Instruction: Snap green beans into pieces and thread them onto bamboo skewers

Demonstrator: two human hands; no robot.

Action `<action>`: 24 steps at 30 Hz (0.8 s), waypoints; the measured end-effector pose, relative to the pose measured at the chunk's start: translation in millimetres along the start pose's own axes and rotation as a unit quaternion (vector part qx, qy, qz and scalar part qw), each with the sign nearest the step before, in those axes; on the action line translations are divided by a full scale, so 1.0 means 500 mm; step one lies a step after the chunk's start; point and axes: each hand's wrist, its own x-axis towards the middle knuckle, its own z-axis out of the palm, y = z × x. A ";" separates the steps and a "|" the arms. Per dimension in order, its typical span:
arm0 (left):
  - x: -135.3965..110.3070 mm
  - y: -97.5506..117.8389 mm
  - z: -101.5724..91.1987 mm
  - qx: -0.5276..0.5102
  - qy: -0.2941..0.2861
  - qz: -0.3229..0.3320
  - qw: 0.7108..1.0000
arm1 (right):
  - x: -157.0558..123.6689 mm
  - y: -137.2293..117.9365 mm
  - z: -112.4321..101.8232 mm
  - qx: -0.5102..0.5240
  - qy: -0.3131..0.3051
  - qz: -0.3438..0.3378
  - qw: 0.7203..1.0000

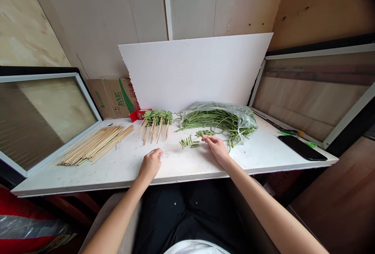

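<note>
My left hand point(150, 164) is closed around the blunt end of a thin bamboo skewer point(172, 149), which points to the right just above the table. Several short pieces of long bean point(187, 141) sit side by side across the skewer's far part. At the skewer's tip, my right hand point(216, 147) is closed in a pinch on what looks like another bean piece, mostly hidden by the fingers. Cut bean pieces point(205, 133) lie in a small pile just behind the right fingertips.
Loose bamboo skewers point(95, 144) lie in a heap at left. Filled bean skewers point(158, 118) are stacked at the back, near a cardboard box point(113, 95). A clear bag of long beans point(216, 119) lies back right. A black phone point(301, 147) rests on the white table point(252, 164) at right.
</note>
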 end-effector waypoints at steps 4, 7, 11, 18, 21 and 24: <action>-0.001 0.000 -0.002 0.005 0.000 0.008 1.000 | -0.001 -0.005 -0.002 -0.004 0.002 0.008 1.000; -0.001 0.000 -0.002 0.015 -0.002 0.011 1.000 | -0.001 -0.006 -0.003 -0.003 -0.004 0.009 1.000; -0.002 0.000 -0.001 0.024 -0.009 0.010 1.000 | -0.003 -0.007 -0.002 -0.006 -0.007 0.007 1.000; -0.002 0.002 -0.004 0.039 -0.014 0.016 0.999 | -0.004 -0.003 0.000 -0.017 -0.007 -0.014 1.000; -0.001 0.003 -0.004 0.035 -0.009 0.019 0.999 | -0.002 0.000 0.001 -0.022 -0.012 -0.017 1.000; -0.001 0.003 -0.002 0.024 0.002 0.015 1.000 | 0.002 0.004 0.002 -0.001 -0.007 -0.001 1.000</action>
